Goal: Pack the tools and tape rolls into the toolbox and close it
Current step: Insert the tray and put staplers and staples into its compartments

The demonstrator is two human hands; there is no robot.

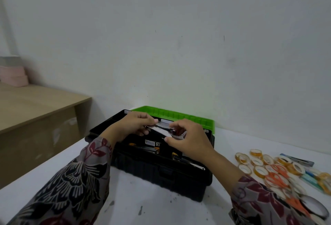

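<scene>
A black toolbox (161, 172) stands open on the white table, its green lid (179, 115) tipped back against the wall. Both hands hover over the open box and hold one packaged tool (165, 130), a dark tool on a white card. My left hand (133, 126) pinches the card's left end. My right hand (186, 138) grips its right end. Inside the box lie tools with orange handles (155, 150). Several small tape rolls (259, 169) lie in a heap to the right of the box, with orange-handled scissors (276, 176) among them.
A larger roll of tape (315, 206) lies at the lower right edge. Flat packaged items (299, 161) rest behind the tape heap. A wooden desk (35, 110) with pink boxes (14, 76) stands to the left. The wall runs close behind the toolbox.
</scene>
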